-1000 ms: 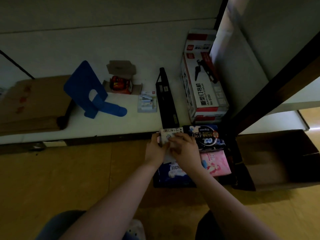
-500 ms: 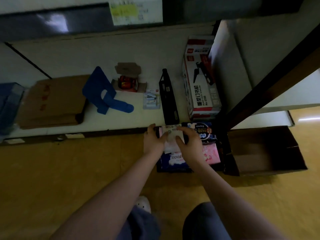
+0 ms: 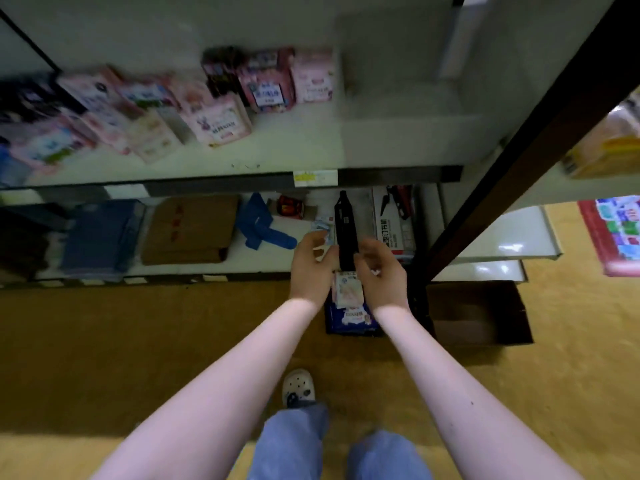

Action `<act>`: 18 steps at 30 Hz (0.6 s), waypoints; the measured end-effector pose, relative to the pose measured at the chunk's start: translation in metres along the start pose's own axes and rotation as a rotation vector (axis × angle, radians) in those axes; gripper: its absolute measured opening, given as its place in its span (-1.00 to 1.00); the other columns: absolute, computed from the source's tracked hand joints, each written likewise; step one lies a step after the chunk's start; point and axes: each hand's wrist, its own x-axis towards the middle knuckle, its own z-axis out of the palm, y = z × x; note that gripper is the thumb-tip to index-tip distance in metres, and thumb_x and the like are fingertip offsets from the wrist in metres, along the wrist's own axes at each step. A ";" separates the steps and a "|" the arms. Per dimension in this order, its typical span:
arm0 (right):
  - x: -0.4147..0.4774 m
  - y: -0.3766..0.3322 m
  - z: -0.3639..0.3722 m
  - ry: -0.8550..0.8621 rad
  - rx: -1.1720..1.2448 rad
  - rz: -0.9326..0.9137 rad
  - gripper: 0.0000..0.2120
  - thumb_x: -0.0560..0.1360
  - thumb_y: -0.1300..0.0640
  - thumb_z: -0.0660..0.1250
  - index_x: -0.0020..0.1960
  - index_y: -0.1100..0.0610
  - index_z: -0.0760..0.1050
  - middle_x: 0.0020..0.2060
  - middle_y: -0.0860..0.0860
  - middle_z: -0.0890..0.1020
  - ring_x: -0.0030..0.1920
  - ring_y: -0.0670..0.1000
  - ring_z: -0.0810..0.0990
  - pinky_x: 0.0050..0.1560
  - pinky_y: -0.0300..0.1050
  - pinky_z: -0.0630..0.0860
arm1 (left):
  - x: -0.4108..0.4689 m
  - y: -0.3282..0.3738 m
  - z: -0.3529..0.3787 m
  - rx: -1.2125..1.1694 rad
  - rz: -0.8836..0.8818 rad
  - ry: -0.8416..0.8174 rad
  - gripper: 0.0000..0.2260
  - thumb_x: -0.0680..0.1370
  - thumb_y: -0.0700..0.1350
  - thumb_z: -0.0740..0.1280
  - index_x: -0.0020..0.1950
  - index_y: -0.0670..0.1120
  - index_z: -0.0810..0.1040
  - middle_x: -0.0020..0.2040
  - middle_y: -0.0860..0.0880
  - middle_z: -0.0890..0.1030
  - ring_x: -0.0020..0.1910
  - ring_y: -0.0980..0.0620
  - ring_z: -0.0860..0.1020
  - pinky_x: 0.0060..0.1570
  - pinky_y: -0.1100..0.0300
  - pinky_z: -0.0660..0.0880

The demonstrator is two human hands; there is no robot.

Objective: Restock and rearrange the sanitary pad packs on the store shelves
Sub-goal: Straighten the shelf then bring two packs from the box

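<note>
My left hand (image 3: 310, 266) and my right hand (image 3: 381, 270) hover side by side above a dark box (image 3: 420, 306) on the floor, fingers loosely curled, with nothing visibly held. Just below them a white-and-pink pad pack (image 3: 348, 289) lies on a blue pad pack (image 3: 349, 318) inside that box. Several pink pad packs (image 3: 221, 123) stand and lean, blurred, on the upper shelf (image 3: 381, 143), whose right part is bare.
The low shelf (image 3: 311, 237) holds a black case (image 3: 346, 230), a red-and-white carton (image 3: 394, 220), a blue bookend (image 3: 258, 223), a flat brown cardboard piece (image 3: 190, 233) and blue stacks. An open cardboard box (image 3: 478, 315) sits on the floor to the right. A dark post (image 3: 519, 150) slants past.
My view has risen, so the upper shelf with pink packs now shows. My hands came up off the white-and-pink pack, which now lies in the box below them.
</note>
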 end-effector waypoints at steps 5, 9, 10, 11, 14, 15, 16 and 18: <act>-0.043 -0.102 -0.037 -0.026 0.131 -0.041 -0.74 0.57 0.18 0.27 0.24 -0.02 0.47 0.14 -0.07 0.58 0.18 -0.07 0.52 0.23 -0.16 0.44 | -0.056 0.099 -0.044 -0.044 0.034 0.037 -0.74 0.59 -0.18 0.26 0.29 -0.12 0.46 0.22 -0.08 0.54 0.16 0.02 0.50 0.20 0.15 0.44; -0.065 -0.163 -0.053 -0.053 0.190 -0.127 -0.77 0.58 0.15 0.28 0.23 0.03 0.48 0.07 -0.13 0.58 0.06 -0.24 0.53 0.14 -0.34 0.43 | -0.088 0.151 -0.075 -0.064 0.119 0.098 -0.77 0.59 -0.11 0.29 0.23 -0.11 0.49 0.15 -0.07 0.57 0.12 -0.09 0.56 0.20 -0.07 0.49; -0.069 -0.175 -0.055 -0.058 0.205 -0.155 -0.77 0.57 0.16 0.28 0.22 0.02 0.48 0.08 -0.13 0.59 0.07 -0.24 0.53 0.13 -0.36 0.43 | -0.094 0.161 -0.081 -0.080 0.139 0.112 -0.77 0.59 -0.09 0.30 0.22 -0.09 0.49 0.15 -0.06 0.57 0.10 -0.12 0.57 0.19 -0.09 0.50; -0.073 -0.187 -0.057 -0.061 0.227 -0.177 -0.76 0.57 0.18 0.29 0.22 0.01 0.49 0.08 -0.11 0.60 0.09 -0.22 0.54 0.13 -0.36 0.44 | -0.101 0.172 -0.087 -0.089 0.153 0.125 -0.77 0.59 -0.09 0.30 0.23 -0.09 0.49 0.16 -0.05 0.56 0.11 -0.10 0.57 0.20 -0.04 0.49; -0.084 -0.216 -0.063 -0.063 0.276 -0.222 -0.77 0.57 0.20 0.29 0.16 -0.04 0.48 0.04 -0.10 0.61 0.08 -0.23 0.55 0.08 -0.44 0.44 | -0.116 0.197 -0.105 -0.105 0.227 0.166 -0.77 0.59 -0.14 0.28 0.25 -0.11 0.49 0.18 -0.02 0.55 0.18 0.07 0.51 0.24 0.15 0.45; -0.088 -0.225 -0.064 -0.063 0.289 -0.239 -0.78 0.57 0.21 0.29 0.15 -0.05 0.48 0.03 -0.11 0.61 0.08 -0.23 0.55 0.07 -0.46 0.43 | -0.121 0.205 -0.111 -0.112 0.247 0.170 -0.77 0.59 -0.15 0.28 0.25 -0.11 0.49 0.18 -0.02 0.55 0.18 0.09 0.50 0.24 0.17 0.44; -0.092 -0.233 -0.064 -0.062 0.300 -0.255 -0.78 0.57 0.21 0.29 0.14 -0.06 0.48 0.03 -0.10 0.61 0.08 -0.23 0.55 0.06 -0.46 0.43 | -0.124 0.212 -0.116 -0.120 0.271 0.175 -0.77 0.59 -0.16 0.28 0.25 -0.11 0.50 0.18 -0.02 0.55 0.17 0.11 0.50 0.23 0.19 0.44; -0.099 -0.249 -0.063 -0.060 0.318 -0.282 -0.78 0.57 0.23 0.28 0.14 -0.04 0.48 0.04 -0.08 0.61 0.08 -0.19 0.56 0.08 -0.43 0.44 | -0.130 0.223 -0.127 -0.135 0.309 0.185 -0.78 0.60 -0.17 0.27 0.24 -0.12 0.50 0.17 -0.02 0.55 0.13 0.15 0.50 0.16 0.32 0.44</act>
